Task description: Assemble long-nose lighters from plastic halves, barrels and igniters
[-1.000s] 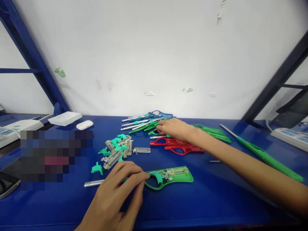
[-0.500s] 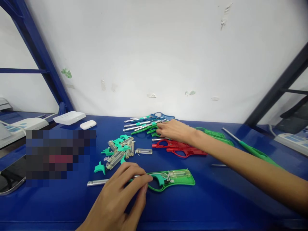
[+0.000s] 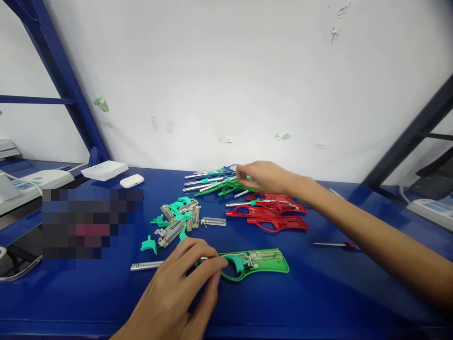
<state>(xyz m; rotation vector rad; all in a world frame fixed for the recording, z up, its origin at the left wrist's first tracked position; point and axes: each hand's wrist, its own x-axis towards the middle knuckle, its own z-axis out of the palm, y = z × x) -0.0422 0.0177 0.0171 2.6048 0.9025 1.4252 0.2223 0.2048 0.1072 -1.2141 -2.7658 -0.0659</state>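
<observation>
My left hand (image 3: 180, 288) rests on a half-built gas lighter in the foreground, its fingers curled and closed round the middle. The lighter has a green half-shell handle (image 3: 281, 267), a silver barrel (image 3: 146, 266), a teal trigger (image 3: 235, 263) and a clear fuel tank (image 3: 267, 255). At the back, my right hand (image 3: 264, 175) reaches over a pile of blue lighter parts (image 3: 208, 174) and green lighter parts (image 3: 231, 185). Its fingertips are bent down at the pile and slightly blurred, so whether they grip anything is unclear.
Red lighter shells (image 3: 283, 224) lie in front of my right forearm. Left of them are clear fuel tanks (image 3: 172, 233) and loose teal triggers (image 3: 148, 244). A thin rod (image 3: 329, 244) lies at right. A white box (image 3: 104, 170), an earbud case (image 3: 132, 181) and a phone (image 3: 21, 252) are at left.
My right hand has moved back and slightly up over the pile, uncovering more red shells and a silver barrel. My left hand keeps its place on the green lighter. The view has shifted slightly.
</observation>
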